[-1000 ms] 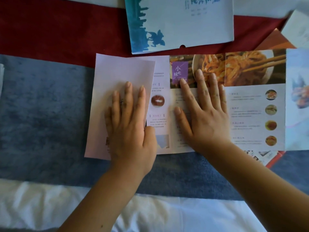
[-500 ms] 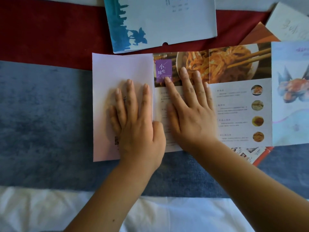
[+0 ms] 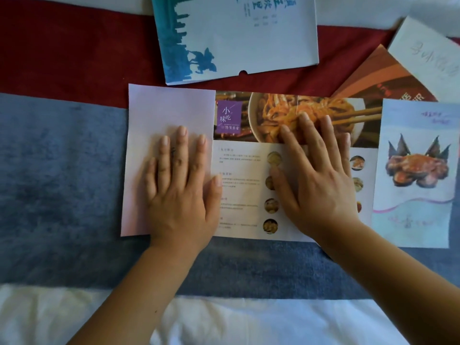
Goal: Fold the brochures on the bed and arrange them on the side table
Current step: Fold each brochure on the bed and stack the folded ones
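bed (image 3: 62,170): blue blanket, red strip far
brochure (image 3: 239,190): food menu, mid-bed, left flap (image 3: 169,108) folded over, rest open
others: blue brochure (image 3: 249,46) far, crab brochure (image 3: 413,183) right
left hand (image 3: 179,185): flat, fingers spread, pressing flap
right hand (image 3: 316,175): flat, spread, on open panels
risk: soft bed yields, crease may run crooked; flap may spring up

- The noodle brochure (image 3: 239,190) lies flat on the blue blanket (image 3: 62,170), its left panel folded over with the blank pale side up.
- The blue-and-white brochure (image 3: 236,38) lies flat above it.
- The crab brochure (image 3: 418,170) lies at its right edge.
- The orange brochure (image 3: 380,80) lies at top right.
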Tool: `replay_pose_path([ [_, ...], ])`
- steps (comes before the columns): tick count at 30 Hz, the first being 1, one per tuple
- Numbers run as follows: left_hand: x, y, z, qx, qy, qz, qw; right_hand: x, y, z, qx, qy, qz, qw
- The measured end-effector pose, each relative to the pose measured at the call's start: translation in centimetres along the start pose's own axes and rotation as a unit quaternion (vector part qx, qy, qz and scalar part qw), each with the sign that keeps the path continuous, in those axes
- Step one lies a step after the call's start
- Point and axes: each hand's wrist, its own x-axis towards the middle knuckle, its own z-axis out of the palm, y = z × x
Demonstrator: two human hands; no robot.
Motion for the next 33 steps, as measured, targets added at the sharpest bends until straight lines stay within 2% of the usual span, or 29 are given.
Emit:
replay_pose_path([
  [8,-2.1,-7.2,-1.2,-0.001,-0.015,-0.047,0.999,0.3,-5.2,1.5,0.051,-0.042,-0.057,0.996],
  [18,-1.6,-14.5,-3.4,0.005,-0.057,-0.091,0.994,2.5,-10.1,3.2,0.004,-0.061,-0.091,0.994],
  [26,-1.2,-14.1,-3.2,-0.033,-0.069,-0.09,0.993,2.6,-10.5,3.4,-0.012,-0.056,-0.087,0.995],
  [33,-1.1,-12.7,-4.3,-0.15,-0.07,-0.075,0.983,2.5,-10.6,3.4,-0.013,-0.048,-0.09,0.995],
])
